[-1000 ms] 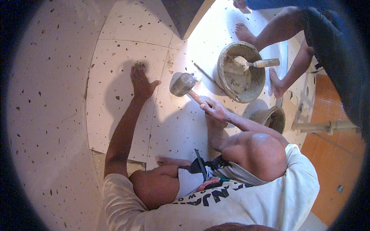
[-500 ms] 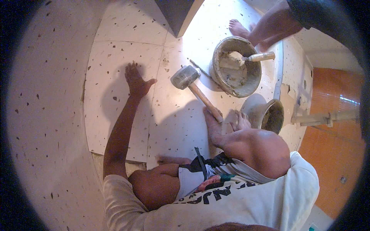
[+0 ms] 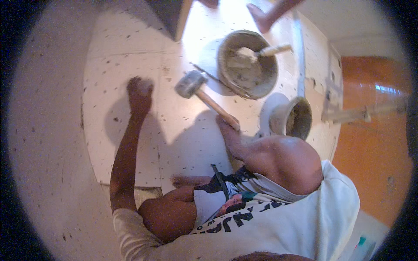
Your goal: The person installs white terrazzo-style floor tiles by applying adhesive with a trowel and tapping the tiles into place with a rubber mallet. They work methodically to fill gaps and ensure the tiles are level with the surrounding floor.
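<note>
My left hand (image 3: 140, 93) is above the speckled pale floor tiles (image 3: 130, 65), left of the rubber mallet. Its fingers are curled in, and a pale grey patch shows at them; blur hides whether that is a held thing. The mallet (image 3: 209, 99) has a dark grey head and a wooden handle, whose end lies by my foot (image 3: 229, 132). No part of my right hand shows; my raised knee (image 3: 291, 163) covers the area where it was.
Beyond the mallet stands a bucket (image 3: 223, 80) of grey mortar with a wooden-handled trowel (image 3: 274, 50) in it. A thin rod (image 3: 207, 71) lies beside it. A smaller bucket (image 3: 278, 119) is near my knee. Another person's foot (image 3: 260, 19) is at the back, near a dark post (image 3: 172, 17).
My left hand has gone from spread flat on the tile to curled. My right hand has left view beside my knee. The other person's legs have moved away, and the whole view has shifted.
</note>
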`<act>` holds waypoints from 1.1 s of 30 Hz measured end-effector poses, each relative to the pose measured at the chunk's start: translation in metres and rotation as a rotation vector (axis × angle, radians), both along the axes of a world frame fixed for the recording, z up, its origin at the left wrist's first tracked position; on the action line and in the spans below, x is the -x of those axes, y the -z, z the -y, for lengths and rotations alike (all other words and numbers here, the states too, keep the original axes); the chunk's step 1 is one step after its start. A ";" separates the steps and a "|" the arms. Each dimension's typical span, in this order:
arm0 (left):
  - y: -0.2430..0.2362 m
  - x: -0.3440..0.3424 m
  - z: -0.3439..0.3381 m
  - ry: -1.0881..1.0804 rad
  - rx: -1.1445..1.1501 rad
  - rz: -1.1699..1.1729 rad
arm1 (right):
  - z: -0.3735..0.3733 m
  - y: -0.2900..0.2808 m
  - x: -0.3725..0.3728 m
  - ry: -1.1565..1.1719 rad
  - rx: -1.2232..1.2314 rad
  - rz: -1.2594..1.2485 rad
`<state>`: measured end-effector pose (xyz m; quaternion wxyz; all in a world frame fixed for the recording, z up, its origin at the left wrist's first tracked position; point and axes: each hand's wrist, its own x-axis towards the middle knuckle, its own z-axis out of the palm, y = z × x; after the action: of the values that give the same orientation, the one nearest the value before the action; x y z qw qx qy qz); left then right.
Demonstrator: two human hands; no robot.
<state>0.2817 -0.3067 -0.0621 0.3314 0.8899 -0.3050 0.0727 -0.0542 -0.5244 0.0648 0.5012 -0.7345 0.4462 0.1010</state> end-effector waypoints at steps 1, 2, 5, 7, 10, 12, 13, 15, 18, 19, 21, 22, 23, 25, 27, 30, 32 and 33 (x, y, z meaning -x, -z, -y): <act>-0.011 0.002 0.000 -0.011 0.044 -0.087 | 0.003 -0.003 0.004 0.012 0.009 0.000; -0.022 0.005 -0.002 -0.032 0.087 -0.171 | 0.008 -0.003 0.008 0.031 0.023 -0.007; -0.018 -0.004 -0.015 -0.027 -0.066 -0.083 | 0.012 0.001 0.013 0.074 0.029 -0.006; -0.021 0.001 -0.022 -0.066 -0.059 -0.089 | 0.008 0.004 0.022 0.098 0.035 -0.007; -0.025 0.003 -0.033 -0.097 0.009 -0.188 | 0.003 0.019 0.017 0.149 0.023 0.020; -0.017 0.005 -0.031 -0.031 -0.051 -0.129 | 0.009 0.017 0.026 0.214 0.037 0.017; -0.014 -0.003 -0.043 -0.009 -0.048 -0.083 | 0.013 0.013 0.025 0.246 0.033 0.037; -0.010 0.001 -0.041 -0.007 -0.043 -0.084 | 0.016 0.016 0.026 0.250 0.028 0.042; -0.025 -0.002 -0.026 0.021 -0.128 -0.008 | 0.014 0.016 0.028 0.316 0.013 0.056; -0.025 -0.004 -0.018 0.067 -0.079 -0.025 | 0.018 0.013 0.034 0.347 0.013 0.060; -0.032 -0.009 -0.021 0.082 0.008 -0.050 | 0.015 0.016 0.020 0.330 -0.010 0.069; -0.010 -0.021 -0.023 0.077 0.054 -0.131 | 0.013 0.014 0.015 0.329 -0.015 0.074; 0.001 -0.038 -0.037 0.073 0.071 -0.101 | 0.009 0.014 0.006 0.322 -0.035 0.090; -0.001 -0.051 -0.028 0.238 0.007 0.379 | 0.000 0.013 -0.001 0.327 -0.071 0.111; -0.009 -0.045 -0.020 0.272 -0.035 0.515 | -0.006 0.010 -0.003 0.336 -0.109 0.122; -0.033 -0.009 0.018 0.035 0.116 -0.102 | -0.009 0.002 -0.009 0.381 -0.145 0.151; -0.059 0.012 0.028 -0.022 0.126 -0.312 | -0.007 -0.002 -0.010 0.306 -0.173 0.133; -0.061 0.018 0.029 -0.021 0.121 -0.310 | -0.002 -0.007 -0.004 0.229 -0.180 0.114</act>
<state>0.2636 -0.3352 -0.0008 0.4266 0.8720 -0.2360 -0.0438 -0.0504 -0.5225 0.0716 0.5977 -0.6355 0.4870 0.0406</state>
